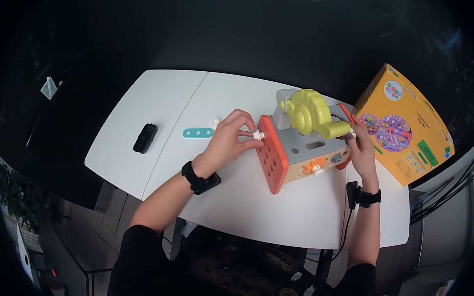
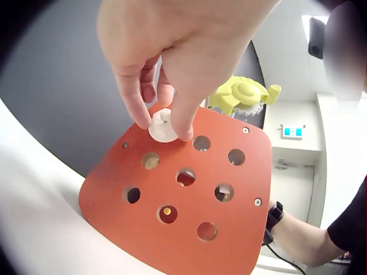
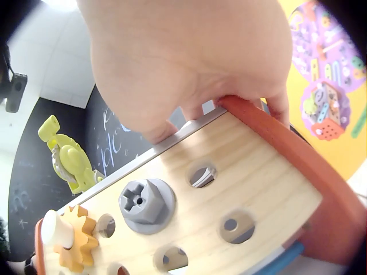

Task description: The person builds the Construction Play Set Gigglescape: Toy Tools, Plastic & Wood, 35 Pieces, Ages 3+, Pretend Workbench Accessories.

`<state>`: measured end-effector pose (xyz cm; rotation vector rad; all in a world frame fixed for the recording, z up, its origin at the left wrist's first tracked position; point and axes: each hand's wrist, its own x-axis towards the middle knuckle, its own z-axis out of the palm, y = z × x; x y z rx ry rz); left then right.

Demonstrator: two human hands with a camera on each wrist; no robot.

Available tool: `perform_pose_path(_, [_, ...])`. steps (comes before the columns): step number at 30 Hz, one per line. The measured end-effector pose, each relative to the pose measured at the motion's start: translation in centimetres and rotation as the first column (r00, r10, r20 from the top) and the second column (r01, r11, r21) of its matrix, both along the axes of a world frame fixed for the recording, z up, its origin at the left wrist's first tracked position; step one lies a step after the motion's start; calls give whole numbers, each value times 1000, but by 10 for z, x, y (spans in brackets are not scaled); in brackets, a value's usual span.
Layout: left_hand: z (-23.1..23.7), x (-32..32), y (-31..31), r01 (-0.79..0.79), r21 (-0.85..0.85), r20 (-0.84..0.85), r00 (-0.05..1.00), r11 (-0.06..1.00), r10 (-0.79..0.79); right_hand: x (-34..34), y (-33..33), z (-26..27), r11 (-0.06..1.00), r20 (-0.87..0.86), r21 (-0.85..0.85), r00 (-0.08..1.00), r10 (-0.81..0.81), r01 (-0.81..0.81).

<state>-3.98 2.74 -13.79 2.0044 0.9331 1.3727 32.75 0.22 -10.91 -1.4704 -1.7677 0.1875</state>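
- Location: the toy workbench [image 1: 302,142] stands on the white surface [image 1: 229,206], between the left hand [image 1: 228,138] and right hand [image 1: 362,152].
- Grip, left: thumb and fingertips pinch a white round piece [image 2: 163,126] against the upper part of the red perforated panel [image 2: 186,200]; how deeply it is seated cannot be told.
- Grip, right: clamped over the workbench's far end.
- Done: orange gear [image 3: 77,238] and grey hexagonal bolt [image 3: 147,206] are mounted on the wooden face.
- Left, by judgement: seating the white piece; the teal strip [image 1: 198,132] and white ring [image 1: 215,121] lie loose.
- Orientation: the workbench is upright, its long axis running left to right, slanting away from the person at the right; the wooden face points toward the person. The white piece's flat face points outward from the panel.
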Motion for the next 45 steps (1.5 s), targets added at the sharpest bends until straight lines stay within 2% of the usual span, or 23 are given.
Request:
perform_pose_path(1, [-3, -1, 1, 2, -1, 0, 1000, 1000, -2, 0, -1, 1, 1000, 0, -1, 1000, -2, 2])
perform_pose_path(3, [-8, -4, 3, -28, -9, -252, 968, 1000, 24, 1, -2, 1, 1000, -30, -12, 999, 24, -25])
perform_pose_path(7, [-9, -1, -1, -14, 7, -238, 971, 1000, 15, 7, -2, -5, 997, -48, 35, 996, 68, -67])
perform_pose_path(9, [-5, -1, -9, 0, -43, -160, 987, 999, -7, 5, -12, 2, 992, -189, -106, 981, 50, -71])
perform_pose_path(10, [-3, -2, -15, 2, -45, -162, 987, 999, -9, 8, -14, -1, 992, -191, -108, 981, 48, -69])
perform_pose_path(12, [2, -4, -28, -7, -33, -213, 977, 999, -1, 23, -15, -10, 960, -411, -101, 890, 199, -262])
perform_pose_path(13, [8, -6, -36, -6, -35, -213, 977, 999, -1, 33, -15, -13, 960, -411, -102, 890, 198, -261])
perform_pose_path(15, [16, -8, -50, 39, -98, -393, 916, 994, -75, 52, -14, -22, 893, -475, -252, 852, 221, -373])
perform_pose_path(16, [12, -8, -53, 37, -102, -391, 917, 994, -74, 56, -12, -30, 891, -474, -257, 852, 222, -375])
perform_pose_path(18, [0, -3, -56, 57, 82, -520, 854, 995, -6, 60, -7, -46, 869, -460, -358, 875, 153, -340])
perform_pose_path(21, [-15, 4, -56, 57, 136, -536, 844, 989, 25, 62, -3, -51, 865, -466, -337, 864, 190, -372])
perform_pose_path(25, [-25, 7, -46, 39, 163, -496, 867, 986, 47, 60, 2, -53, 881, -447, -287, 866, 224, -376])
perform_pose_path(27, [-14, 2, -47, 5, -33, -486, 874, 999, -20, 51, 1, -50, 917, -423, -187, 872, 248, -352])
perform_pose_path(28, [-12, -1, -46, -1, -34, -486, 874, 999, -15, 45, 1, -45, 915, -423, -188, 870, 253, -357])
perform_pose_path(31, [-7, -9, -41, 30, -90, -438, 896, 995, -67, 31, -6, -25, 947, -360, -186, 915, 183, -262])
perform_pose_path(33, [-4, -14, -37, 95, 3, -341, 936, 996, -88, 20, -10, -8, 952, -305, -260, 949, 76, -160])
perform_pose_path(37, [-6, -23, -31, 88, -50, -319, 943, 995, -99, 7, -18, 7, 953, -346, -239, 934, 94, -184])
perform_pose_path(39, [-8, -25, -31, 93, -166, -214, 969, 982, -128, 3, -23, 9, 954, -353, -164, 918, 182, -252])
perform_pose_path(40, [-7, -25, -32, 92, -167, -213, 969, 982, -127, 0, -26, 12, 953, -352, -165, 918, 183, -253])
perform_pose_path(42, [-6, -26, -31, 69, -321, -144, 982, 945, -121, -5, -31, 17, 931, -444, -241, 884, 147, -276])
perform_pose_path(45, [-1, -27, -32, 45, -383, -170, 978, 923, -119, -7, -30, 15, 923, -460, -272, 879, 124, -272])
